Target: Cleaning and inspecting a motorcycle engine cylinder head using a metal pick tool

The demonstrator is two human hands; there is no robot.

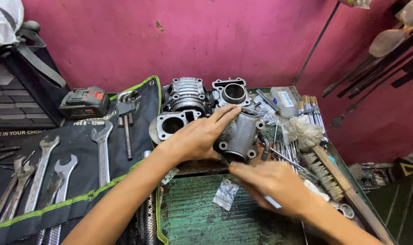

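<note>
Two hands meet over a finned engine cylinder [240,136] lying on its side near the middle of the green worktop [192,218]. The left hand [195,138] lies across the cylinder's left side, palm down, fingers [227,113] stretched over its top and gripping it. The right hand [272,181] sits just below the cylinder's open lower end, fingers curled around a thin tool; the tool is mostly hidden, so I cannot tell what kind it is. Its fingertips come close to the cylinder's rim.

Behind the cylinder stand more engine parts: a ribbed cylinder [186,95], a block with a round bore [233,93], and a squarish part with a hole [170,124] just left of the left hand. A small clear bag [225,194] lies on the worktop between the forearms.

Left of the worktop, a dark tool roll with green edging [79,172] holds open-ended spanners [102,154] in a row, and a tool battery [84,103] rests near its top. To the right lie a wire brush [326,174], several paint brushes [311,109], thin metal rods [288,156] and a crumpled plastic bag [304,131]. A pink wall [206,41] rises behind.
</note>
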